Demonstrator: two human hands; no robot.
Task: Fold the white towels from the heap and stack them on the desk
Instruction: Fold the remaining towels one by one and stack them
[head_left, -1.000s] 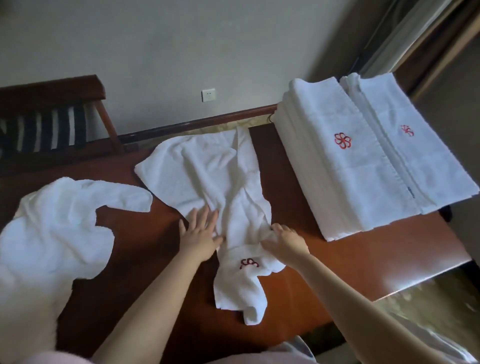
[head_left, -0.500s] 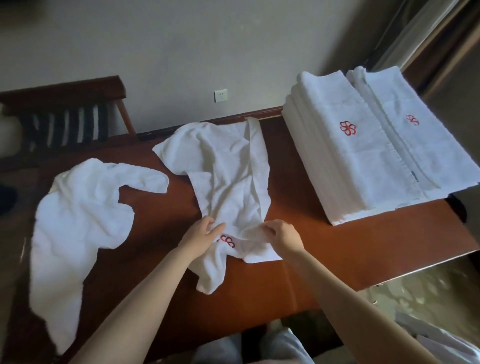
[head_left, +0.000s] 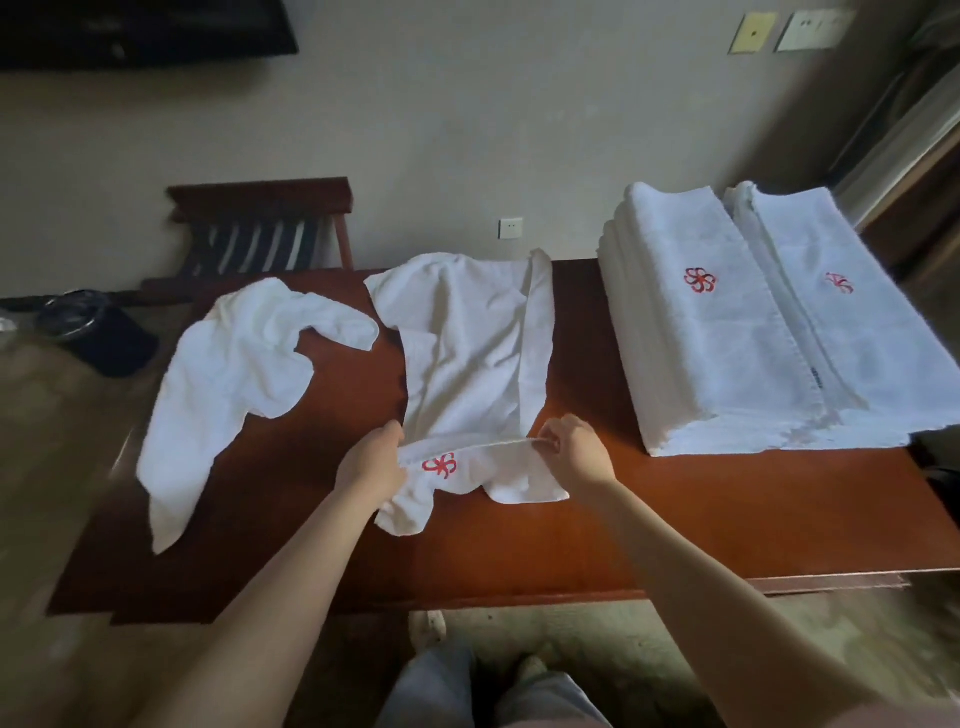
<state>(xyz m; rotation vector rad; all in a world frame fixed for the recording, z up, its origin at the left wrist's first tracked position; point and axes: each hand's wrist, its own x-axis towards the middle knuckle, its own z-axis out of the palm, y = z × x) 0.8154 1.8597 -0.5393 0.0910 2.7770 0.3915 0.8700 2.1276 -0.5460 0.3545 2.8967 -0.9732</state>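
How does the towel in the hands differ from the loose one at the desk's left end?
The held towel is pinched at its near edge by the left hand and right hand; the left towel lies untouched. The held towel shows a red flower emblem; the left towel shows none. Both are white, unfolded and lie on the desk.

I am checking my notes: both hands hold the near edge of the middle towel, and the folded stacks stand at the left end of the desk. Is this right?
Not quite. The head view shows the folded stacks at the right end of the desk, not the left. The left hand and the right hand do hold the near edge of the middle towel.
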